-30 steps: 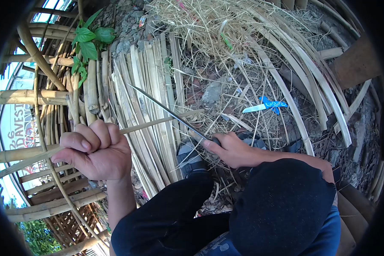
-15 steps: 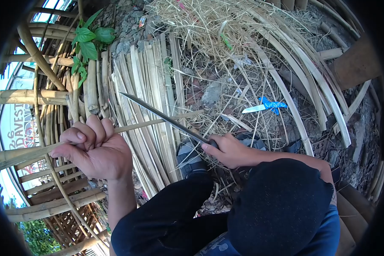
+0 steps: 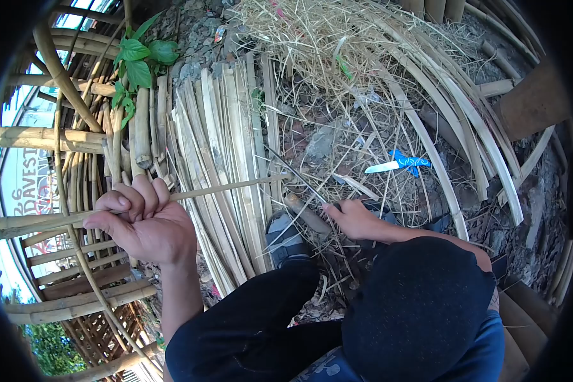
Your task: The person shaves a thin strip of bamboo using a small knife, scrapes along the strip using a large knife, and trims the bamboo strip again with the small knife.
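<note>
Left hand (image 3: pixel 145 219), fingers curled tight, holds a bamboo strip (image 3: pixel 226 187); right hand (image 3: pixel 355 220), fingers wrapped, grips a knife (image 3: pixel 307 184), best angled shallowly.

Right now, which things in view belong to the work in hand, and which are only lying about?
In the work:
Thin strip, in the left hand's grip
Long knife, in the right hand's grip
Laid strips, probably, being similar material

Apparently just lying about:
Small knife with blue handle, untouched
Grey stone
Heap of shavings, perhaps waste
</note>
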`<move>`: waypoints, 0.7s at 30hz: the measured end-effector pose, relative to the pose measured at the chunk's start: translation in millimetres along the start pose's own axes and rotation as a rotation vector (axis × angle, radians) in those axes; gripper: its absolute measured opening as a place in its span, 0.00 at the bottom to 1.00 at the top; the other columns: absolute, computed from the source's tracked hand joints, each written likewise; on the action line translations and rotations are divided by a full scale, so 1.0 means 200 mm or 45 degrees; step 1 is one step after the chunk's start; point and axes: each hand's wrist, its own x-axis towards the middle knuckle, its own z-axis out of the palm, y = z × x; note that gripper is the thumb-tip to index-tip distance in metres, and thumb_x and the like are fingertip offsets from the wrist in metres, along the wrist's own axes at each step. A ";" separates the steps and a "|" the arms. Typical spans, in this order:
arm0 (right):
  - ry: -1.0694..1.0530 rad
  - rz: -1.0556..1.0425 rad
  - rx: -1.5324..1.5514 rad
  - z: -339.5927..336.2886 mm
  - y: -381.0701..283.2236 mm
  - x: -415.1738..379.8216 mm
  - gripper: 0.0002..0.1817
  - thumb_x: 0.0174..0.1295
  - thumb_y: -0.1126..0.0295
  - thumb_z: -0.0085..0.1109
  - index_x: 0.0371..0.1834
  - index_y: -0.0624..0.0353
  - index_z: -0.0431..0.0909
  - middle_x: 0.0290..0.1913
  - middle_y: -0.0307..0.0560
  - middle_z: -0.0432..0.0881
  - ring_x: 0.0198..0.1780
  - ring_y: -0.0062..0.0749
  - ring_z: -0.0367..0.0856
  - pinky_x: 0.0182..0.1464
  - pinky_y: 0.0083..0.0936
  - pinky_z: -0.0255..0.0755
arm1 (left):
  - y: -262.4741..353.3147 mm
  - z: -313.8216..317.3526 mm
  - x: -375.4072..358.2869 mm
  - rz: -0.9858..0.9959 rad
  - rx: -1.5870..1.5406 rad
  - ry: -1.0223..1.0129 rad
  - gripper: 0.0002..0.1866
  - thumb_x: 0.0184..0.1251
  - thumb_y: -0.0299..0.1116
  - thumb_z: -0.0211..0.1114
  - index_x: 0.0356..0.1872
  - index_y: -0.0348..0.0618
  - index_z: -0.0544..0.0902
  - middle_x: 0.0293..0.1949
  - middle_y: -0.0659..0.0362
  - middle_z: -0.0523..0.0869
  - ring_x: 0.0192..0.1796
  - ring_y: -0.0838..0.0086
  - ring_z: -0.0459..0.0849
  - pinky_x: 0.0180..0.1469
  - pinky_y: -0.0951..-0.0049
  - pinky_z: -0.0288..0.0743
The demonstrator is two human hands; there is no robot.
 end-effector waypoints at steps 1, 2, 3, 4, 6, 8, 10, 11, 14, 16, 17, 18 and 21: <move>-0.005 0.069 0.030 0.00 -0.01 -0.02 0.36 0.70 0.44 0.39 0.29 0.73 0.78 0.23 0.65 0.79 0.29 0.55 0.82 0.37 0.45 0.74 | 0.00 0.00 0.00 0.001 -0.003 0.024 0.27 0.73 0.59 0.43 0.23 0.47 0.69 0.17 0.69 0.57 0.19 0.81 0.50 0.19 0.81 0.44; 0.010 -0.078 -0.043 -0.01 -0.02 -0.05 0.36 0.70 0.44 0.39 0.32 0.73 0.78 0.23 0.64 0.79 0.30 0.55 0.83 0.38 0.45 0.74 | 0.00 0.00 -0.01 -0.006 0.000 0.051 0.27 0.73 0.59 0.43 0.23 0.47 0.69 0.17 0.69 0.57 0.19 0.81 0.50 0.19 0.81 0.44; 0.003 -0.076 -0.045 -0.03 -0.04 -0.08 0.36 0.70 0.44 0.39 0.32 0.73 0.78 0.23 0.64 0.79 0.30 0.55 0.83 0.38 0.45 0.74 | 0.00 -0.01 -0.01 -0.008 0.004 0.057 0.27 0.73 0.59 0.43 0.23 0.47 0.69 0.17 0.69 0.57 0.19 0.81 0.50 0.19 0.81 0.44; -0.010 -0.118 -0.105 -0.07 -0.09 -0.15 0.35 0.70 0.44 0.40 0.32 0.74 0.77 0.23 0.64 0.79 0.31 0.54 0.83 0.39 0.44 0.74 | 0.00 -0.02 -0.01 -0.018 0.004 0.041 0.27 0.72 0.59 0.43 0.23 0.47 0.69 0.17 0.69 0.57 0.19 0.81 0.49 0.20 0.81 0.44; -0.023 -0.166 -0.171 -0.09 -0.11 -0.17 0.35 0.70 0.45 0.41 0.32 0.74 0.77 0.23 0.63 0.78 0.32 0.53 0.83 0.40 0.44 0.74 | 0.01 -0.03 -0.01 -0.019 0.003 0.028 0.27 0.72 0.59 0.43 0.23 0.48 0.69 0.17 0.68 0.57 0.19 0.81 0.49 0.20 0.80 0.44; -0.071 -0.095 -0.030 -0.11 -0.06 -0.15 0.33 0.70 0.46 0.42 0.34 0.74 0.77 0.22 0.60 0.77 0.29 0.50 0.81 0.38 0.43 0.74 | 0.00 -0.04 0.00 0.011 -0.008 0.116 0.27 0.73 0.59 0.41 0.24 0.47 0.69 0.16 0.68 0.55 0.18 0.81 0.50 0.19 0.79 0.44; -0.095 -0.035 0.081 -0.11 -0.07 -0.16 0.32 0.71 0.47 0.41 0.34 0.73 0.76 0.19 0.56 0.76 0.24 0.45 0.78 0.35 0.41 0.72 | 0.01 -0.03 0.00 -0.005 -0.025 0.113 0.27 0.73 0.58 0.42 0.24 0.46 0.71 0.16 0.68 0.57 0.19 0.81 0.51 0.20 0.80 0.45; -0.095 -0.029 0.079 -0.12 -0.10 -0.17 0.32 0.71 0.47 0.41 0.34 0.73 0.76 0.19 0.56 0.76 0.24 0.45 0.78 0.35 0.41 0.72 | 0.01 -0.03 0.01 -0.021 -0.039 0.101 0.27 0.73 0.56 0.44 0.23 0.46 0.72 0.16 0.68 0.58 0.19 0.81 0.52 0.21 0.81 0.47; -0.120 -0.122 0.155 -0.18 -0.25 -0.22 0.32 0.71 0.47 0.41 0.31 0.72 0.75 0.18 0.55 0.75 0.22 0.42 0.77 0.32 0.40 0.71 | 0.02 -0.01 0.02 -0.061 -0.095 0.064 0.25 0.74 0.54 0.45 0.24 0.44 0.74 0.17 0.68 0.60 0.20 0.82 0.54 0.22 0.81 0.48; -0.179 -0.244 0.088 -0.21 -0.33 -0.23 0.32 0.72 0.47 0.40 0.31 0.72 0.75 0.18 0.56 0.75 0.21 0.40 0.77 0.30 0.37 0.72 | 0.03 -0.01 0.01 -0.091 -0.113 0.037 0.25 0.74 0.53 0.46 0.25 0.44 0.74 0.17 0.68 0.61 0.20 0.82 0.54 0.21 0.81 0.48; -0.181 -0.243 0.091 -0.21 -0.36 -0.24 0.32 0.72 0.47 0.40 0.31 0.72 0.75 0.18 0.56 0.75 0.21 0.40 0.77 0.30 0.37 0.72 | 0.03 0.00 0.00 -0.105 -0.126 0.009 0.24 0.74 0.52 0.46 0.26 0.43 0.74 0.17 0.67 0.61 0.20 0.82 0.55 0.21 0.81 0.48; -0.207 -0.325 0.045 -0.22 -0.38 -0.24 0.32 0.72 0.48 0.39 0.32 0.73 0.74 0.17 0.56 0.74 0.21 0.40 0.77 0.28 0.37 0.72 | 0.03 0.00 0.00 -0.118 -0.141 -0.021 0.24 0.75 0.52 0.46 0.27 0.43 0.75 0.17 0.67 0.62 0.20 0.82 0.55 0.21 0.81 0.49; -0.241 -0.399 -0.070 -0.20 -0.42 -0.24 0.32 0.73 0.49 0.38 0.34 0.75 0.74 0.14 0.56 0.73 0.18 0.42 0.77 0.27 0.39 0.72 | 0.05 0.01 -0.02 -0.196 -0.175 -0.057 0.23 0.75 0.50 0.46 0.28 0.42 0.75 0.18 0.66 0.62 0.20 0.82 0.55 0.21 0.82 0.50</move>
